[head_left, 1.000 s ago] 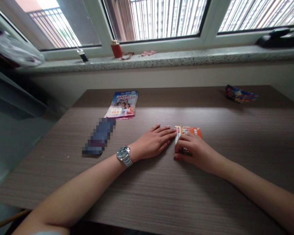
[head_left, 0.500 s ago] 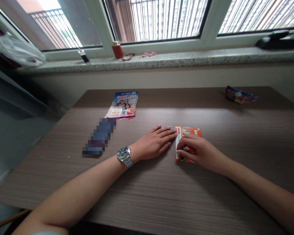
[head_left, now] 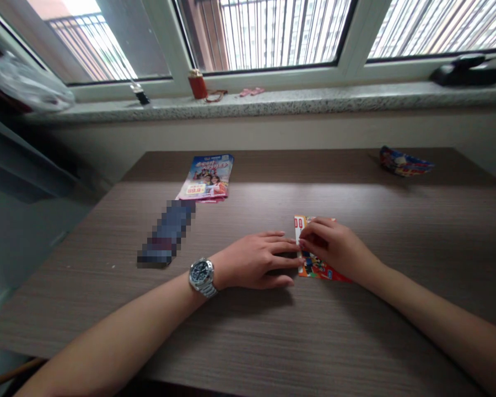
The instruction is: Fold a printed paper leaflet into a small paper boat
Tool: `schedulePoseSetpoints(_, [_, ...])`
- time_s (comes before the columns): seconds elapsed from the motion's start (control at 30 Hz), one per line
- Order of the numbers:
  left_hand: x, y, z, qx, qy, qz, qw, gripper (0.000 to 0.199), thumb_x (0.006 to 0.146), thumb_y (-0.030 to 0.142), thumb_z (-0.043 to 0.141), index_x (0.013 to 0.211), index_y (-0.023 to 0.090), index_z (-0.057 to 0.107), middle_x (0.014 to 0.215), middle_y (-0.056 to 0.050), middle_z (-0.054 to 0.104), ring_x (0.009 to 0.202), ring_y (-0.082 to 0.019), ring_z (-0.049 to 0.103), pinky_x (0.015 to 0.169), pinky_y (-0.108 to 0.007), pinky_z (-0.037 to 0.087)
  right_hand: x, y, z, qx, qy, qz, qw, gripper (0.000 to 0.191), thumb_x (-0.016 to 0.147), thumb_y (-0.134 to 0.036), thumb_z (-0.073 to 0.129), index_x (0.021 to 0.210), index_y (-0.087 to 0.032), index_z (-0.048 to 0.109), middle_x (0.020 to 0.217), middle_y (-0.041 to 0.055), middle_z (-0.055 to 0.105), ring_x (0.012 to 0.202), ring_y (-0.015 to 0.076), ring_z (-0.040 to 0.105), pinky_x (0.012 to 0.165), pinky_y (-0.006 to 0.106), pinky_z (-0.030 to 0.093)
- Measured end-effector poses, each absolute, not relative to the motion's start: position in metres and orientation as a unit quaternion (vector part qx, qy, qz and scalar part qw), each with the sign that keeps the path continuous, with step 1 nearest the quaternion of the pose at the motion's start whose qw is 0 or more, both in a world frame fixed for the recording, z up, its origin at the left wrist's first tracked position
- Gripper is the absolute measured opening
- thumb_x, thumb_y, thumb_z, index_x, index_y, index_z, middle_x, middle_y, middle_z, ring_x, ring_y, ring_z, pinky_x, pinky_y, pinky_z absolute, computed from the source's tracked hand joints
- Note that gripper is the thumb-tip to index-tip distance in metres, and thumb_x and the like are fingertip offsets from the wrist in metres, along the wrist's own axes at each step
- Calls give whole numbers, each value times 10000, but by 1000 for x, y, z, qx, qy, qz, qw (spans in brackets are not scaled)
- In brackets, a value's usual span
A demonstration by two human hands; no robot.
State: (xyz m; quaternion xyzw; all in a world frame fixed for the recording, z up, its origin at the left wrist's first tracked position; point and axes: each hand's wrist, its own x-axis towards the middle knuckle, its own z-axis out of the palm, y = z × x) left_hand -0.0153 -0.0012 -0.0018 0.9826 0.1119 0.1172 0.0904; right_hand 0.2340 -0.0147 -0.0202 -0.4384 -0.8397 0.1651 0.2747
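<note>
A small orange and white printed leaflet (head_left: 314, 266) lies on the brown wooden table (head_left: 248, 331), right of centre. My left hand (head_left: 264, 260), with a metal watch (head_left: 202, 277) on the wrist, lies palm down with its fingers spread, and the fingertips touch the leaflet's left edge. Over the leaflet is my right hand (head_left: 334, 242), its thumb and index finger brought together near the white left strip. What is between those fingertips, if anything, is too small to make out. The right hand covers much of the leaflet.
A stack of colourful flyers (head_left: 209, 177) lies at the back left, with a pixelated dark object (head_left: 167, 232) in front of it. A folded blue and red packet (head_left: 404, 162) stands at the back right. The stone windowsill (head_left: 314, 102) holds a red bottle (head_left: 197, 85).
My left hand has moved down and spread its fingers more, its tips still at the leaflet's edge. My right hand has shifted slightly up, uncovering more of the leaflet's lower part.
</note>
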Motion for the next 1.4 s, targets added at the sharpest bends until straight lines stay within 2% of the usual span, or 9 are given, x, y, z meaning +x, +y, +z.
schedulePoseSetpoints(0.27, [-12,-7,6,981,126,113,94,452,975,464,550,1341,203,599,1362,-98,635,1270,-266,584,1068,-424,452,226,-9,-20,-438,-861,118,230,60,912,-153,622,865,-190,632,884,48,632,779,179,612,707,278,457])
schedulePoseSetpoints(0.43, [-11,-8,8,982,123,109,93,457,976,478,544,1333,198,599,1367,-95,633,1260,-264,588,1063,-419,441,225,4,-20,-469,-852,115,202,75,925,-194,604,854,-204,626,861,37,635,730,170,607,684,279,452])
schedulePoseSetpoints(0.53, [-11,-8,9,981,125,111,96,461,968,486,555,1327,201,603,1378,-91,626,1256,-264,591,1068,-423,442,225,16,-20,-480,-845,115,205,87,939,-208,579,866,-202,627,887,49,645,746,173,610,693,280,459])
schedulePoseSetpoints(0.7, [-11,-8,9,983,124,102,92,457,983,500,518,1322,204,605,1396,-88,613,1257,-267,585,1071,-423,446,225,37,-19,-500,-833,105,211,98,901,-201,613,804,-196,624,820,34,620,658,159,571,637,283,429])
schedulePoseSetpoints(0.93, [-11,-8,10,985,121,90,85,478,985,507,511,1341,199,593,1413,-95,598,1265,-275,577,1095,-433,437,225,47,-20,-499,-828,100,234,107,907,-216,595,807,-200,629,815,36,619,678,161,559,646,286,418])
schedulePoseSetpoints(1.17, [-12,-6,7,986,118,95,73,467,998,500,489,1354,213,589,1419,-88,593,1259,-269,585,1113,-437,429,230,40,-20,-478,-827,129,267,115,932,-208,564,833,-194,620,843,34,613,683,147,587,661,280,463])
schedulePoseSetpoints(1.4, [-14,-3,0,985,113,115,56,460,999,476,504,1381,227,567,1424,-90,589,1256,-244,599,1160,-441,398,244,14,-13,-423,-842,173,288,116,950,-244,559,948,-197,665,913,58,625,706,151,612,646,290,510])
